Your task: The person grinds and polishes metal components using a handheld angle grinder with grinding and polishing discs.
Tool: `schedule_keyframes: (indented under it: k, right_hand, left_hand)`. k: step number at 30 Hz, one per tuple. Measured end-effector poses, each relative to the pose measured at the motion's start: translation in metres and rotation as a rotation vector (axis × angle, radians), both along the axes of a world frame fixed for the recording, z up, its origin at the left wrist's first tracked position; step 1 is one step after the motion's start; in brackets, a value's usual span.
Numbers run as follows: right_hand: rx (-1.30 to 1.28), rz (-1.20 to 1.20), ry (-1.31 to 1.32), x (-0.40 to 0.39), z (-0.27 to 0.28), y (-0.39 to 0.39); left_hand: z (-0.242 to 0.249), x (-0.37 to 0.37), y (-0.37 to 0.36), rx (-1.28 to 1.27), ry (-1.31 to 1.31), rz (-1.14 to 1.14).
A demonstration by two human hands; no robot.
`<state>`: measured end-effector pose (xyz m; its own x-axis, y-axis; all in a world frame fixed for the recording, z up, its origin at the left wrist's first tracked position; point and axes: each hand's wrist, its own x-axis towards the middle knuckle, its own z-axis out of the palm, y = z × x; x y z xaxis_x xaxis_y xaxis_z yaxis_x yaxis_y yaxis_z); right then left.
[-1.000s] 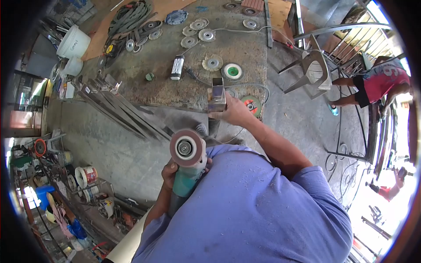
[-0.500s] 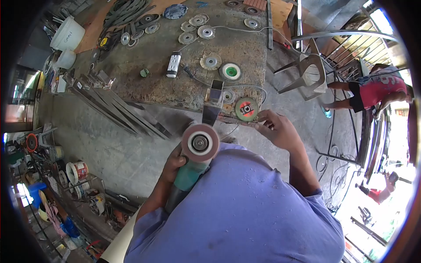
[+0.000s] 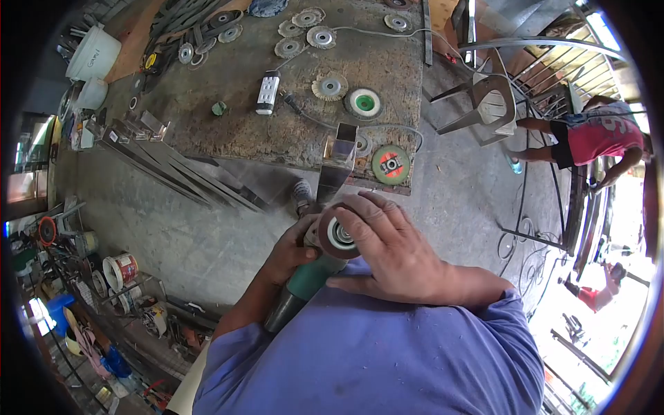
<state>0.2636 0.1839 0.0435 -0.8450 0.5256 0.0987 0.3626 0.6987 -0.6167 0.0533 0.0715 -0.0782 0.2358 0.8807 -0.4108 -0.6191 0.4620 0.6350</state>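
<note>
My left hand (image 3: 290,254) is closed around the head of a green angle grinder (image 3: 312,278), held against my chest with its disc facing up. A reddish-brown sanding disc (image 3: 329,243) with a pale ring and a metal centre is fitted on it. Over that disc lies my right hand (image 3: 408,257), its fingers curled across the upper and right side and its thumb along the grinder body. The fingers hide part of the disc and its centre. Just beyond, an upright square metal tube (image 3: 339,155) stands at the bench edge, beside a green cutting disc (image 3: 391,164) with a red label.
The worn wooden bench (image 3: 228,138) carries a white power strip (image 3: 268,93), a green-centred wheel (image 3: 364,103) and several flap discs. Metal bars (image 3: 187,173) lean off its left side. A chair (image 3: 484,104) and a person in a red top (image 3: 602,135) are on the right.
My right hand has moved from beside the green cutting disc at the bench edge onto the grinder's disc. The grinder has shifted slightly right and tilted.
</note>
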Motion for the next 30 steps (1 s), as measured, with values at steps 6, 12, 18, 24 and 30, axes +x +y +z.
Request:
schedule_keyframes:
  k: [6, 12, 18, 24, 30]
  right_hand:
    - [0.15, 0.065, -0.099, -0.011, -0.017, -0.009]
    - [0.225, 0.176, -0.072, -0.017, -0.03, -0.005]
    - [0.223, 0.225, -0.086, -0.015, -0.038, 0.002]
    - [0.198, 0.074, -0.054, -0.012, -0.031, 0.001]
    - [0.201, 0.031, 0.025, -0.008, -0.052, 0.002]
  left_hand:
    - [-0.013, 0.0, 0.0, -0.047, -0.077, 0.0]
    - [-0.012, 0.006, 0.008, 0.02, -0.088, -0.04]
    - [-0.003, 0.01, 0.009, -0.026, -0.058, -0.045]
    - [-0.003, 0.012, 0.01, -0.018, -0.059, -0.019]
    - [-0.015, 0.009, 0.008, -0.062, 0.067, -0.106]
